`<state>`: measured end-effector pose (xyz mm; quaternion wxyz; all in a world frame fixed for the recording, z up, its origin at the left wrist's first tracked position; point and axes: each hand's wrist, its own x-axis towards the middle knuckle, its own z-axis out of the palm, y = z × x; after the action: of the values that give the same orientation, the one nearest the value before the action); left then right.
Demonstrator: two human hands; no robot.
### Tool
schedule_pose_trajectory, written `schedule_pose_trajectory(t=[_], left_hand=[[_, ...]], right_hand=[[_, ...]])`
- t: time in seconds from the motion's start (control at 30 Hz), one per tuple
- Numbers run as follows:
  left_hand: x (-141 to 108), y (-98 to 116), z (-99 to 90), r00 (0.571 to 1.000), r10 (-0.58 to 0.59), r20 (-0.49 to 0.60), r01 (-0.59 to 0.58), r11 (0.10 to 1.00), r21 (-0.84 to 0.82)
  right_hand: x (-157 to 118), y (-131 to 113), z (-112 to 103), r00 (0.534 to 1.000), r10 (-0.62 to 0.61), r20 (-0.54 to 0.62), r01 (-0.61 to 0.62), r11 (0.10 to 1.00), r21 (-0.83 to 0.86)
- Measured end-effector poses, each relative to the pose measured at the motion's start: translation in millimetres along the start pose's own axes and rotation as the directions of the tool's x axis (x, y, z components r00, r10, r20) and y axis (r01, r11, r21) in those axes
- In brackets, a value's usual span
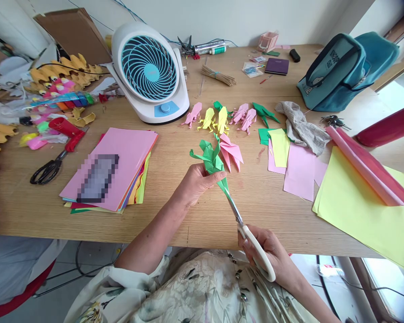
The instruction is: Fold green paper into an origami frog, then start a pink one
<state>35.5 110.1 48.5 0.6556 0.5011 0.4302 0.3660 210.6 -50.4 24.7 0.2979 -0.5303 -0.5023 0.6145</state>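
Observation:
Between the thumb and fingers of my left hand is a green origami figure with several folded points. My right hand grips white-handled scissors, fingers through the loops. Their blades reach up to the narrow lower point of the green figure and touch it; whether they have cut in, I cannot tell. Just behind the figure lies a pink folded paper piece. Farther back stand pink origami figures, yellow origami figures and a dark green one.
A white fan stands at the back left. Left of me lie a paper stack with a blurred-out flat object and black-handled scissors. To the right are paper pieces, yellow sheets, a grey cloth and a teal bag.

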Motion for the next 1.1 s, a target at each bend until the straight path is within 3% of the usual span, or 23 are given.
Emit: schedule_pose_trajectory(t=[0.27, 1.1], left_hand=[[-2.8, 0.3, 2.2, 1.000, -0.014, 0.021, 0.014, 1.000, 0.015], [-3.2, -2.5, 2.5, 0.998, -0.014, 0.066, 0.015, 1.000, -0.005]], right_hand=[[0.8, -3.2, 0.1, 0.998, 0.048, 0.028, -0.050, 0.996, 0.068], [1.9, 6.4, 0.7, 1.000, -0.001, 0.008, 0.000, 0.998, 0.064]])
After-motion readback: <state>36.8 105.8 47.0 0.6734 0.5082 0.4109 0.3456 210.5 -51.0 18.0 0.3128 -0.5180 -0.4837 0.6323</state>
